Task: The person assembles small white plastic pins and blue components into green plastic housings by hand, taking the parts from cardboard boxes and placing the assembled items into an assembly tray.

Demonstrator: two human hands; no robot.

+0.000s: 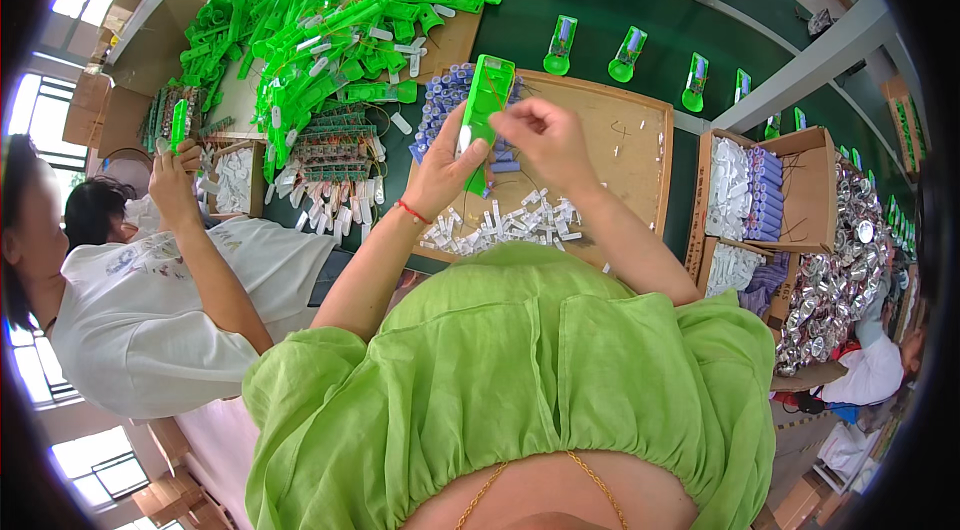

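My left hand (445, 165) is closed around a bright green plastic housing (489, 82), long and trough-shaped. It is held up at a tilt, its hollow side showing and a thin reddish wire inside. Close against its right edge, my right hand (552, 138) has thumb and fingertips pinched together; whatever they hold is too small to make out. Behind and below the housing lie purple-blue cylindrical cells (440, 100) on a brown board (620, 165). Small white plastic pieces (515, 223) are scattered on the board nearest my body.
A heap of green housings (330, 25) lies at the far left, beside rows of circuit boards (335, 145). Green units (627, 55) stand spaced along the dark green belt (590, 0). Cartons (815, 180) and shiny metallic parts (835, 280) are at right. A co-worker's hand (175, 180) is at left.
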